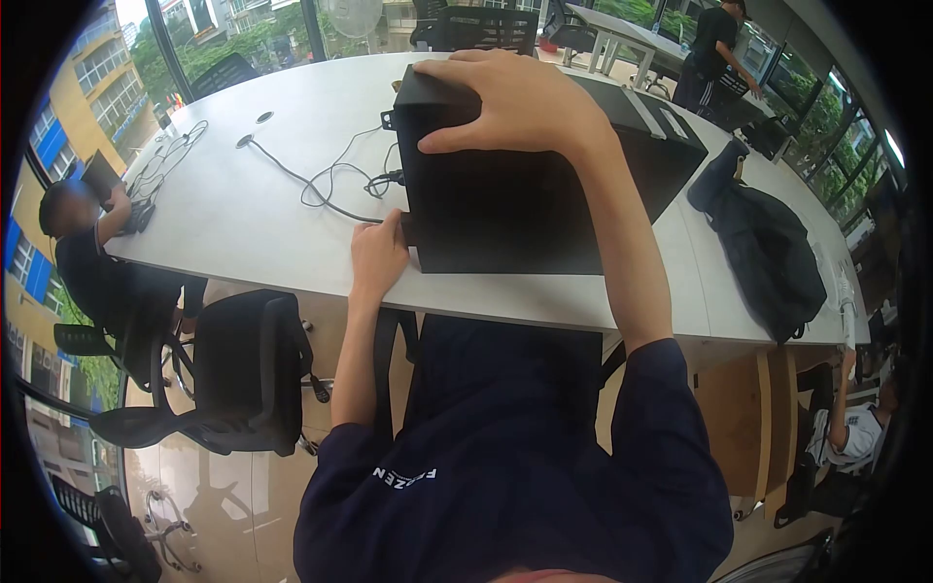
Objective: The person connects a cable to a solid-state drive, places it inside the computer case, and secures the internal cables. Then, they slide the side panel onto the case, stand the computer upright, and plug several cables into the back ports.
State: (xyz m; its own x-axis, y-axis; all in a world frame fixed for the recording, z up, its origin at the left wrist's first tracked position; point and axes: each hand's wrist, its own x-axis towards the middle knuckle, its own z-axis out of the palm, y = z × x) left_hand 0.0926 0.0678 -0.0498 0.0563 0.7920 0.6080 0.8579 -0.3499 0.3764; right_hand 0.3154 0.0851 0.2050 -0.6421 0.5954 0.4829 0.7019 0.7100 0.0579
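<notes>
A black computer case (pixel 505 209) lies on the white table (pixel 292 257) in front of me. Across its top edge my right hand (pixel 525 102) is spread, the thumb pressed on the near face and the fingers reaching over the top, gripping the case. My left hand (pixel 379 255) is at the lower left end of the case, its fingers closed around a small dark piece at that end; what it is I cannot make out. Just above that hand, a black cable plug (pixel 389 179) sits against the case's left end.
A grey cable (pixel 301 182) runs from a round table grommet (pixel 245 141). More cables (pixel 170 160) lie farther left. A black bag (pixel 763 253) rests on the right. Office chairs (pixel 243 369) stand around. One person (pixel 87 233) sits left; others are at the right.
</notes>
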